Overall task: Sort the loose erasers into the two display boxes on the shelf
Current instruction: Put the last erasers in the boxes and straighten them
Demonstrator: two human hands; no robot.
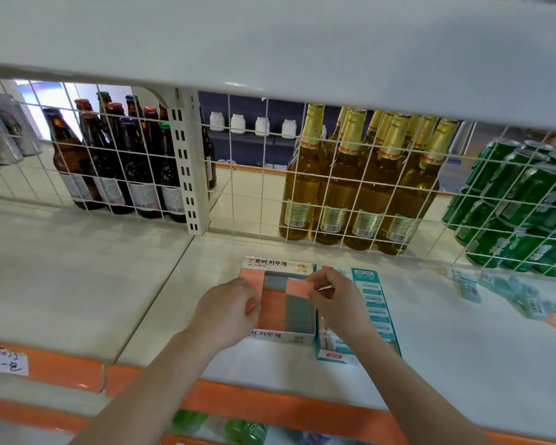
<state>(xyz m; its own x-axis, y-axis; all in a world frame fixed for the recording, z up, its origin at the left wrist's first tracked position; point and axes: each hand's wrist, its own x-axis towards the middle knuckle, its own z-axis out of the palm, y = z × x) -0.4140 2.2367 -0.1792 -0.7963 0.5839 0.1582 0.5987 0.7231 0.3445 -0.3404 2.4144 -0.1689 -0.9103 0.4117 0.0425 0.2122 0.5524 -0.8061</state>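
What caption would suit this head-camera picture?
Two hands, left hand and right hand, tuck pink erasers into a display box on a shop shelf.

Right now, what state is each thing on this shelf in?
Pink box: open-topped, nearly full of pink and grey erasers.
Teal box: open, partly hidden by the right hand.
Left hand: grips the pink box's left side.
Right hand: pinches a pink eraser.
Loose erasers: scattered, unsorted.

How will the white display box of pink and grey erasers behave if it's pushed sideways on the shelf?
The white display box looks low and wide, so it should probably slide, not tip. It is packed with erasers, so likely heavy for its size. Its thin card walls may flex where both hands press.
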